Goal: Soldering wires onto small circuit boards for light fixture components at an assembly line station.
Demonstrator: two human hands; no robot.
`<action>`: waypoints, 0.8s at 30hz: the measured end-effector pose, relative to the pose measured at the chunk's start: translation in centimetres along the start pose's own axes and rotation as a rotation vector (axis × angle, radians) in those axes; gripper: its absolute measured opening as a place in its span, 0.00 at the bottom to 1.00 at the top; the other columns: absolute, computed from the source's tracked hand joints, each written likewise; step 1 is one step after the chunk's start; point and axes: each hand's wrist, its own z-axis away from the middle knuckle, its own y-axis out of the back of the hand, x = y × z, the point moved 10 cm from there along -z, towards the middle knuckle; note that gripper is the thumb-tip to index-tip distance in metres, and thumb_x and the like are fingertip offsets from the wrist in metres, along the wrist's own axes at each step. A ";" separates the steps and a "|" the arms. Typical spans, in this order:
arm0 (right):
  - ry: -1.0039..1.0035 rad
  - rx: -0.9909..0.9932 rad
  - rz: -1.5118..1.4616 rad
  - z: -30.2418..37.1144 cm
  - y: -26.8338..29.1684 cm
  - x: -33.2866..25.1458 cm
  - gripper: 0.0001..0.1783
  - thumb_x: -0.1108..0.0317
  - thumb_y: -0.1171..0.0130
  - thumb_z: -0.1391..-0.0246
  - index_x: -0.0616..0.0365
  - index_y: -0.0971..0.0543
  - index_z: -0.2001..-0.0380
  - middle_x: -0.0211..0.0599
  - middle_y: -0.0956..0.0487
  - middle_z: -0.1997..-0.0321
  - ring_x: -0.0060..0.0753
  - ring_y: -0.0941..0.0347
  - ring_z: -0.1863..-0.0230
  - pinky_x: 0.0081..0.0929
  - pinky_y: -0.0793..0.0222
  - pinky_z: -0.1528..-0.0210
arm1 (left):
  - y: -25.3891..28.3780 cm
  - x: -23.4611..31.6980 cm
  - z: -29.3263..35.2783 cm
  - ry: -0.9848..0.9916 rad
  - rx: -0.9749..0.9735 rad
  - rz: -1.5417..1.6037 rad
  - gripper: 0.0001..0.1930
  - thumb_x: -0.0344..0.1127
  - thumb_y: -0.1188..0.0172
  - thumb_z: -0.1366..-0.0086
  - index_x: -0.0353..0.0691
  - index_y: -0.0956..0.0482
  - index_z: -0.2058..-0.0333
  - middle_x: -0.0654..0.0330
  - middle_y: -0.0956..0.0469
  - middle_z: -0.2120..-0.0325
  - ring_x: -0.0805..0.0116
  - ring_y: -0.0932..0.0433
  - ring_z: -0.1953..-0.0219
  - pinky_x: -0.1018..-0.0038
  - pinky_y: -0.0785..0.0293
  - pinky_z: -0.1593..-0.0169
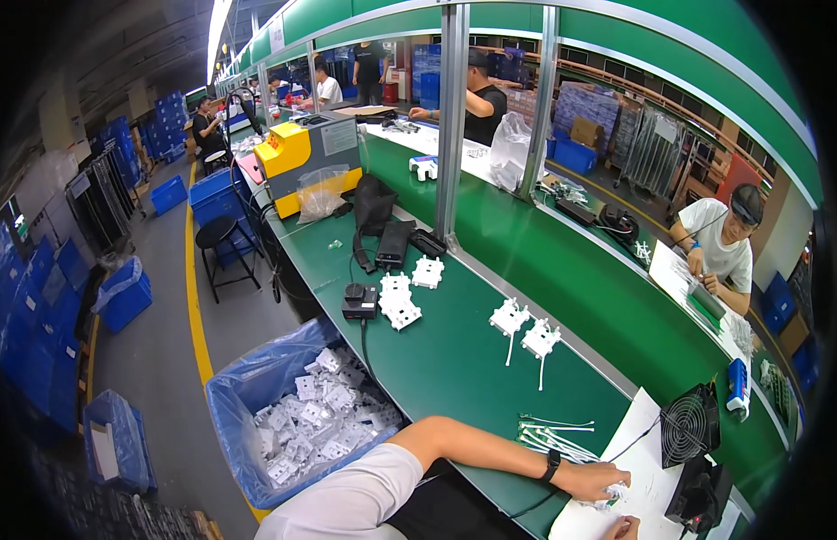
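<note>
My left hand (591,481), a black watch on its wrist, is closed on a small white plastic part (618,491) with a bit of green showing, over a white sheet (573,522) on the green bench. Only a little of my right hand (623,528) shows at the lower edge, close to the left; what its fingers do is hidden. Beside my left wrist lies a bundle of white cables with green ends (553,438). Farther up the bench rest two white plastic housings with cables (510,316) and several without (400,302).
A lined blue bin (222,405) full of white housings stands left of the bench. A black fan (691,423) and black device (700,495) stand right. A small black camera-like box (359,301) and a yellow-grey machine (306,157) sit farther along. A co-worker (720,238) works across the divider.
</note>
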 end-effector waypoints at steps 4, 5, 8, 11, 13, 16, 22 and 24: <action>0.005 -0.020 0.005 -0.1 -0.3 0.0 0.16 0.58 0.46 0.34 0.60 0.19 0.61 0.56 0.18 0.66 0.60 0.22 0.66 0.49 0.28 0.61 | 0.0 -0.3 0.1 -0.017 0.021 -0.011 0.22 0.28 0.40 0.36 0.32 0.34 0.44 0.39 0.21 0.66 0.39 0.21 0.57 0.51 0.28 0.55; -0.008 -0.032 0.014 0.0 -0.4 0.4 0.16 0.57 0.46 0.34 0.60 0.19 0.60 0.55 0.18 0.66 0.59 0.22 0.65 0.48 0.28 0.61 | -0.3 -0.4 0.0 0.012 -0.022 0.005 0.22 0.28 0.40 0.35 0.32 0.34 0.44 0.39 0.22 0.64 0.39 0.22 0.56 0.51 0.29 0.53; 0.006 -0.016 0.013 0.0 -0.3 0.2 0.17 0.56 0.46 0.33 0.60 0.19 0.60 0.55 0.18 0.66 0.58 0.21 0.64 0.48 0.28 0.60 | -0.7 -0.7 0.0 0.037 -0.061 0.020 0.22 0.29 0.41 0.33 0.32 0.36 0.43 0.39 0.23 0.62 0.39 0.23 0.54 0.51 0.30 0.52; -0.002 -0.027 0.026 0.0 -0.2 -0.2 0.17 0.56 0.46 0.33 0.60 0.18 0.60 0.54 0.18 0.65 0.58 0.21 0.64 0.48 0.27 0.60 | -0.8 -0.9 0.1 0.023 -0.053 0.009 0.22 0.28 0.42 0.32 0.32 0.37 0.42 0.39 0.23 0.61 0.39 0.24 0.53 0.51 0.31 0.51; -0.001 -0.030 0.028 -0.1 -0.2 -0.2 0.17 0.56 0.46 0.33 0.60 0.18 0.60 0.54 0.18 0.65 0.58 0.21 0.64 0.48 0.27 0.59 | -0.8 -0.7 0.1 0.013 -0.049 0.000 0.22 0.28 0.43 0.32 0.32 0.38 0.42 0.39 0.24 0.61 0.39 0.24 0.53 0.50 0.31 0.51; -0.003 -0.035 0.032 -0.1 -0.1 -0.3 0.18 0.56 0.47 0.32 0.60 0.18 0.60 0.55 0.18 0.65 0.58 0.21 0.64 0.48 0.27 0.59 | -1.0 -0.4 0.0 -0.028 -0.070 -0.028 0.22 0.28 0.43 0.32 0.32 0.37 0.42 0.39 0.24 0.61 0.39 0.24 0.52 0.51 0.31 0.51; 0.009 -0.028 0.031 -0.2 -0.2 0.0 0.18 0.56 0.46 0.32 0.61 0.18 0.59 0.55 0.18 0.64 0.58 0.22 0.64 0.48 0.27 0.59 | -0.8 -0.8 -0.5 -0.015 -0.096 0.022 0.26 0.25 0.42 0.38 0.30 0.36 0.42 0.38 0.22 0.64 0.38 0.22 0.56 0.51 0.28 0.55; 0.002 -0.030 0.033 -0.2 -0.1 0.2 0.18 0.56 0.46 0.32 0.61 0.18 0.59 0.55 0.18 0.64 0.59 0.22 0.64 0.48 0.27 0.59 | -0.6 -0.5 -0.6 0.009 -0.111 0.064 0.29 0.23 0.41 0.44 0.28 0.35 0.42 0.36 0.21 0.67 0.38 0.19 0.60 0.53 0.25 0.59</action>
